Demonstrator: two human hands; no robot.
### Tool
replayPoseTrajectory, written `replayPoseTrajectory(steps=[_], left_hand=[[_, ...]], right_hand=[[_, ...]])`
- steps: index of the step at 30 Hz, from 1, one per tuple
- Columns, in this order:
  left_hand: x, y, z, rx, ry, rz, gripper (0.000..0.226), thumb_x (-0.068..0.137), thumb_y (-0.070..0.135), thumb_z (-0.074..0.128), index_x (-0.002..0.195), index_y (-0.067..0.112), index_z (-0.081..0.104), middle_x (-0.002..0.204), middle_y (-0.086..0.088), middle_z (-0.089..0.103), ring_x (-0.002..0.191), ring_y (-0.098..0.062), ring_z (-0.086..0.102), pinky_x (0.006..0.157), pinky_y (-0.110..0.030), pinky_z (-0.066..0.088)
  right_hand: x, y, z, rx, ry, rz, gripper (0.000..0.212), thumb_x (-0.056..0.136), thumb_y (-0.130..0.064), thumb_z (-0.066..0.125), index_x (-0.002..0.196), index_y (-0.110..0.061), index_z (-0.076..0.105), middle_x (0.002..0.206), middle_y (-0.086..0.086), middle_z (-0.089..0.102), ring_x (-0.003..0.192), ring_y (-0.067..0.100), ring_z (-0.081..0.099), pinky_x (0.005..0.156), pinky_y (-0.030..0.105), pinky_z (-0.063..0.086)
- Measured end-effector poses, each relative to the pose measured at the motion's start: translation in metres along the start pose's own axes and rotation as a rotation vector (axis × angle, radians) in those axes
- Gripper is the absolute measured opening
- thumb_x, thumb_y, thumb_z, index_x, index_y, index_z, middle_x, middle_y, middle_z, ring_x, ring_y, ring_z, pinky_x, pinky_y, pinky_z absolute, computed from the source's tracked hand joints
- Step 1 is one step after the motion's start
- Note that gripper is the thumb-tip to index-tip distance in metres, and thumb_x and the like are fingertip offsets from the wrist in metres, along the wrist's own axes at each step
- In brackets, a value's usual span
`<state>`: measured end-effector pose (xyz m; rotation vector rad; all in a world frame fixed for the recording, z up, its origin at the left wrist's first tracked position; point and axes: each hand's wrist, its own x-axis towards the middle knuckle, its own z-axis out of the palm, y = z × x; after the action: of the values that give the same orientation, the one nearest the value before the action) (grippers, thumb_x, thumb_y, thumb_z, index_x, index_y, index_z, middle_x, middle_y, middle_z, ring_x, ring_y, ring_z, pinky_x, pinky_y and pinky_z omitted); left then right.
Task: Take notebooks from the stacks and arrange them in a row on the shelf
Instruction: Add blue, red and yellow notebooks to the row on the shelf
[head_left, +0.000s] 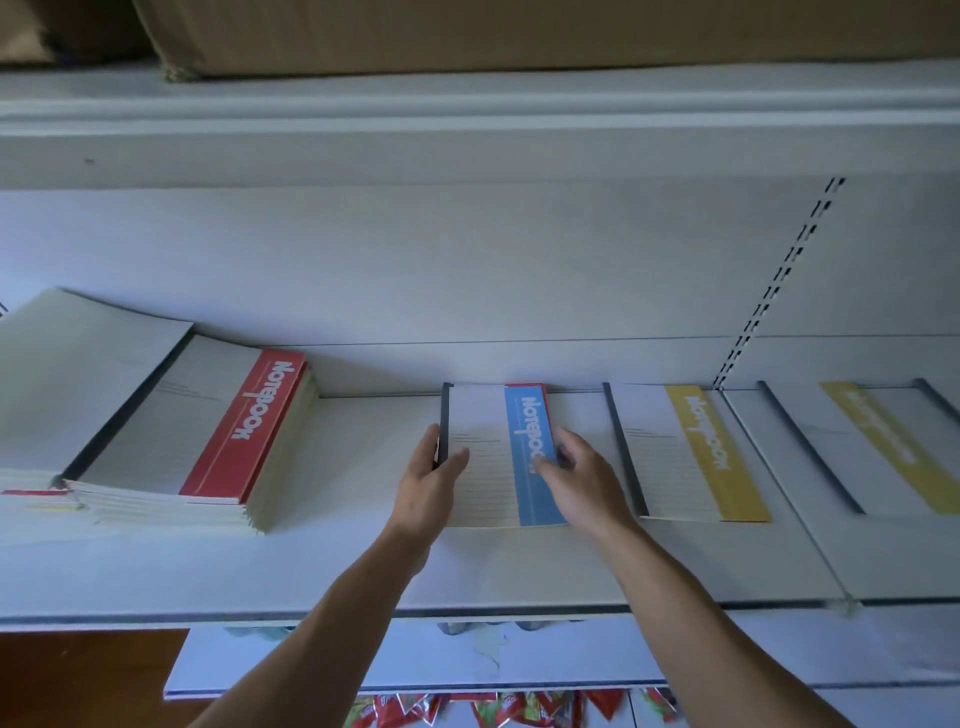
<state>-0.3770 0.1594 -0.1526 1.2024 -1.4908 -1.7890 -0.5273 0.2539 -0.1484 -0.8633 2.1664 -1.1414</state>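
From my remote seat, starting at the far left, I see a tall stack topped by a plain pale cover. Leaning against it is a red-banded stack, fanned and slightly slumped, so plenty of notebooks are still waiting to be taken. Next comes a bare stretch of shelf, then the piece in hand: a blue notebook lying flat near the back wall, with a sliver of a red notebook showing from under its far edge. My left hand grips its dark spine, the fingers curled at that edge and the thumb laid on the cover. My right hand rests on the blue band, its fingers loosely spread over the right edge; I cannot tell whether they hook under it. Just beside it to the right lies a yellow notebook, and further right a second yellow notebook, both flat and apart from each other. I judge the row as begun from the right, with two spots settled and the blue one being squared up as the third. The gap towards the stacks is left to fill, so most of the job remains.
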Motion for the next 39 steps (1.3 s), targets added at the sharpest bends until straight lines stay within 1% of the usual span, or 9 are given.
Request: replayPoseTrajectory(steps=[3,5,7,11,17,19,24,34,39], left_hand=[[0.002,0.003,-0.003,-0.052,0.007,-0.016,0.050,0.096,0.028,0.055,0.143,0.030,0.040,0.124,0.000,0.062,0.110,-0.020,0.061,0.096,-0.037,0.048],[0.004,0.004,-0.002,-0.019,-0.026,0.015,0.037,0.091,0.031,0.055,0.127,0.024,0.054,0.117,-0.005,0.067,0.103,-0.021,0.063,0.090,-0.036,0.048],[0.006,0.003,0.003,0.054,-0.038,0.044,0.036,0.090,0.034,0.053,0.125,0.024,0.055,0.117,-0.004,0.067,0.102,-0.019,0.063,0.089,-0.034,0.048],[0.016,0.006,0.007,0.256,-0.062,0.111,0.051,0.076,0.045,0.056,0.124,0.028,0.051,0.125,-0.004,0.060,0.116,-0.023,0.056,0.100,-0.042,0.046],[0.005,0.016,-0.011,0.233,-0.216,0.167,0.026,0.095,0.025,0.060,0.112,0.039,0.046,0.106,0.003,0.061,0.097,-0.016,0.064,0.070,-0.019,0.053],[-0.003,0.013,-0.023,0.237,-0.272,0.203,0.041,0.091,0.020,0.063,0.106,0.048,0.038,0.106,0.019,0.052,0.093,-0.006,0.062,0.065,-0.013,0.052],[-0.012,-0.002,-0.046,0.533,-0.369,0.366,0.076,0.077,0.021,0.080,0.127,0.051,0.031,0.120,0.016,0.049,0.116,0.004,0.052,0.081,-0.015,0.054],[-0.007,-0.022,-0.041,0.844,-0.119,0.513,0.080,0.076,0.061,0.065,0.144,0.037,0.029,0.138,0.020,0.042,0.127,-0.005,0.042,0.108,-0.030,0.041],[0.001,-0.033,-0.039,1.001,-0.042,0.483,0.101,0.072,0.077,0.050,0.151,0.023,0.021,0.150,0.005,0.037,0.143,-0.016,0.027,0.122,-0.036,0.012]], right_hand=[[-0.001,0.000,0.000,0.147,0.040,0.014,0.017,0.091,-0.024,0.055,0.075,-0.025,0.049,0.059,-0.018,0.053,0.052,0.001,0.044,0.056,0.027,0.033],[0.000,0.000,0.006,0.217,0.007,0.012,0.005,0.092,-0.026,0.053,0.090,-0.027,0.057,0.076,-0.021,0.063,0.068,0.001,0.057,0.066,0.030,0.042],[-0.001,-0.004,0.014,0.243,-0.032,0.003,0.030,0.092,-0.028,0.053,0.122,-0.029,0.057,0.111,-0.021,0.063,0.105,0.007,0.061,0.088,0.025,0.045],[-0.003,-0.006,0.019,0.190,-0.037,-0.023,0.040,0.096,-0.009,0.051,0.135,-0.004,0.044,0.132,0.009,0.053,0.121,0.020,0.048,0.071,-0.002,0.031],[-0.005,-0.005,0.001,0.396,-0.065,-0.026,0.036,0.096,-0.010,0.054,0.129,-0.024,0.055,0.116,-0.020,0.061,0.107,0.003,0.058,0.102,0.034,0.042],[-0.012,0.004,-0.008,0.349,-0.085,-0.018,0.055,0.093,-0.018,0.061,0.144,-0.018,0.041,0.137,-0.012,0.051,0.120,-0.002,0.047,0.109,0.028,0.037],[-0.029,0.034,-0.017,-0.163,-0.228,-0.223,0.088,0.079,-0.038,0.076,0.150,-0.029,0.026,0.152,-0.023,0.018,0.141,-0.007,0.018,0.113,0.014,0.017],[-0.017,0.031,-0.014,-0.208,-0.229,-0.242,0.075,0.086,-0.023,0.072,0.149,-0.023,0.031,0.154,-0.022,0.014,0.140,-0.005,0.017,0.090,-0.011,0.018],[-0.018,0.032,-0.006,-0.245,-0.221,-0.249,0.078,0.087,-0.029,0.071,0.151,-0.022,0.027,0.158,-0.017,0.009,0.139,-0.009,0.010,0.112,0.010,0.020]])
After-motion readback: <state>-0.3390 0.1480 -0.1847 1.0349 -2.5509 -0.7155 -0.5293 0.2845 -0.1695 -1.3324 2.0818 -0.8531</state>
